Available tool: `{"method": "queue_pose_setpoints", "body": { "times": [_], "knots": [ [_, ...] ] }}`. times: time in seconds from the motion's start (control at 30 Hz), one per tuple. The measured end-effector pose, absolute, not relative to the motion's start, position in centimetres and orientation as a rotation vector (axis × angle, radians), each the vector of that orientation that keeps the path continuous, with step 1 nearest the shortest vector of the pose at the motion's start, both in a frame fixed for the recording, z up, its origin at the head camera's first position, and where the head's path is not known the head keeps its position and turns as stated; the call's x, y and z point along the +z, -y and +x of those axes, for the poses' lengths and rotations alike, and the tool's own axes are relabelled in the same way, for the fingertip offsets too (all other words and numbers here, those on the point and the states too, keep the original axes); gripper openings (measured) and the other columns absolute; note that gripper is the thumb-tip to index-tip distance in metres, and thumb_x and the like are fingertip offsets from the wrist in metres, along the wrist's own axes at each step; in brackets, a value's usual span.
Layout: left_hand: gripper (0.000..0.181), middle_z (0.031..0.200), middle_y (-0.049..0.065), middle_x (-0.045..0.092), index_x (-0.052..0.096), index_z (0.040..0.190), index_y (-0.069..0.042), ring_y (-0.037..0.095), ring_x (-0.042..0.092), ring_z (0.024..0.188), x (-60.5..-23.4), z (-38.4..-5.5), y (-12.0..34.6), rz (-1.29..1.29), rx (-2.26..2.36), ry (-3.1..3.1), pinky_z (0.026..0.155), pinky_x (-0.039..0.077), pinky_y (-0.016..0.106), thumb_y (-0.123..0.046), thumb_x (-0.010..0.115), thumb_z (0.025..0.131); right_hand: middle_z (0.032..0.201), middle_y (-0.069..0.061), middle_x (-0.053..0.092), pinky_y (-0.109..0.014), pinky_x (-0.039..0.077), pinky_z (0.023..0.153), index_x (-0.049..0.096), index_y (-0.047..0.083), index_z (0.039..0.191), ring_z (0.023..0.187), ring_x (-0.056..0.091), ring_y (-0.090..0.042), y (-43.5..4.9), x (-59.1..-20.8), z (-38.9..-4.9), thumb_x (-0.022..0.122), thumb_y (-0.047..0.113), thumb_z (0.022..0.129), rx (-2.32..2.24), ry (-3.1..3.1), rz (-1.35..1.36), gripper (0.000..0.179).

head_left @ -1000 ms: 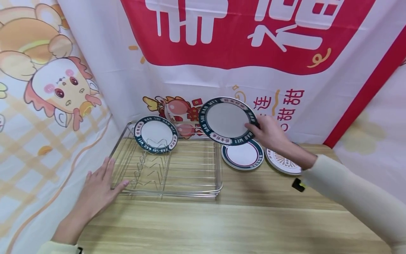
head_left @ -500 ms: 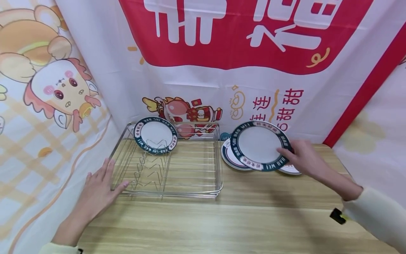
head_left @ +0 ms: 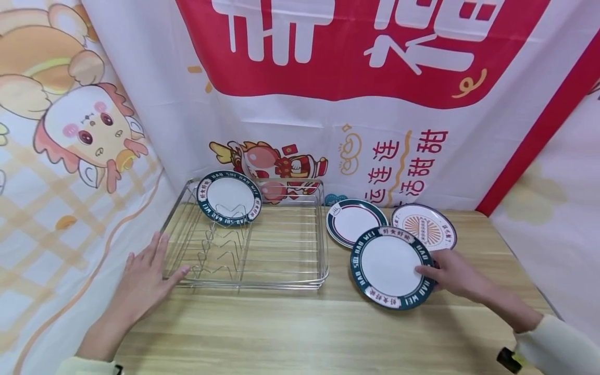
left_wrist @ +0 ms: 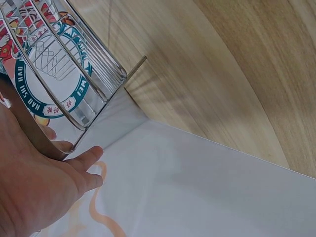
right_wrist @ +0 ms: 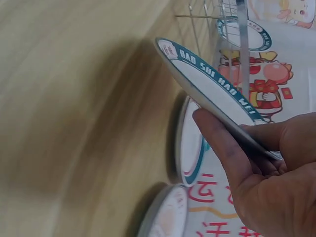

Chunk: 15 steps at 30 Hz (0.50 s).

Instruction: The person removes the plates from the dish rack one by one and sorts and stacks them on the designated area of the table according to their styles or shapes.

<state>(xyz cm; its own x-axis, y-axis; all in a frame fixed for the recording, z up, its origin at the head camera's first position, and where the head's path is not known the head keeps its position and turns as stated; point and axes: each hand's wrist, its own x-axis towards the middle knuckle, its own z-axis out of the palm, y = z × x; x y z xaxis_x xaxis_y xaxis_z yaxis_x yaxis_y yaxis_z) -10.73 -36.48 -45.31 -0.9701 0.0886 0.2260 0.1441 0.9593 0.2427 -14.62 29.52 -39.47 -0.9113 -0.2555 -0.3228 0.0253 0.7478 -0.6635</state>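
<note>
My right hand point(head_left: 457, 273) pinches the right rim of a white plate point(head_left: 391, 268) with a dark green lettered border. In the right wrist view that plate point(right_wrist: 217, 91) is tilted and clear of the tabletop, with the thumb on one face and fingers on the other. My left hand point(head_left: 140, 286) lies at the left front corner of a wire dish rack point(head_left: 281, 284), fingers straight. From the left wrist, the fingers are seen beside the rack's edge; firm contact is hard to tell. A matching green-bordered plate point(head_left: 229, 197) leans upright in the rack's back left slots.
Behind the held plate lie a plate with a green and red ring point(head_left: 353, 221) and a plate with an orange sunburst point(head_left: 424, 224), each apparently stacked. The wooden table point(head_left: 281, 333) meets a printed cloth point(head_left: 290, 120) at the back and sides.
My right hand has carried the plate from beside the rack rightward, then down and toward me, uncovering more of the plates behind. The left hand and the plate in the rack stayed put.
</note>
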Motion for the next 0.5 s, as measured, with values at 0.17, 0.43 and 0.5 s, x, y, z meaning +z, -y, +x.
{"method": "queue_pose_setpoints", "body": {
  "times": [0.17, 0.43, 0.5],
  "knots": [
    [0.098, 0.172, 0.032, 0.006, 0.009, 0.168, 0.003, 0.070, 0.029, 0.141, -45.2, -10.6, 36.4, -0.167, -0.384, 2.896, 0.120, 0.007, 0.080, -0.055, 0.058, 0.105, 0.093, -0.007, 0.078, -0.034, 0.064, 0.065, 0.064, -0.010, 0.124, 0.079, 0.072, -0.020, -29.5, -41.1, -14.2, 0.071, 0.016, 0.102, -1.071, -2.464, -0.168, 0.035],
    [0.098, 0.173, 0.031, 0.006, 0.009, 0.168, 0.002, 0.069, 0.029, 0.142, -45.2, -10.5, 36.4, -0.168, -0.385, 2.898, 0.120, 0.008, 0.080, -0.056, 0.057, 0.105, 0.088, -0.007, 0.078, -0.033, 0.064, 0.066, 0.069, -0.006, 0.115, 0.076, 0.073, -0.020, -29.4, -42.6, -13.9, 0.074, 0.019, 0.101, -1.091, -2.361, -0.119, 0.029],
    [0.098, 0.173, 0.030, 0.006, 0.009, 0.168, 0.002, 0.069, 0.029, 0.142, -45.2, -10.5, 36.3, -0.169, -0.385, 2.898, 0.120, 0.007, 0.080, -0.056, 0.057, 0.105, 0.087, -0.007, 0.078, -0.033, 0.063, 0.065, 0.070, -0.005, 0.113, 0.076, 0.072, -0.020, -29.3, -42.8, -14.0, 0.074, 0.019, 0.101, -1.082, -2.351, -0.118, 0.028]
  ]
}}
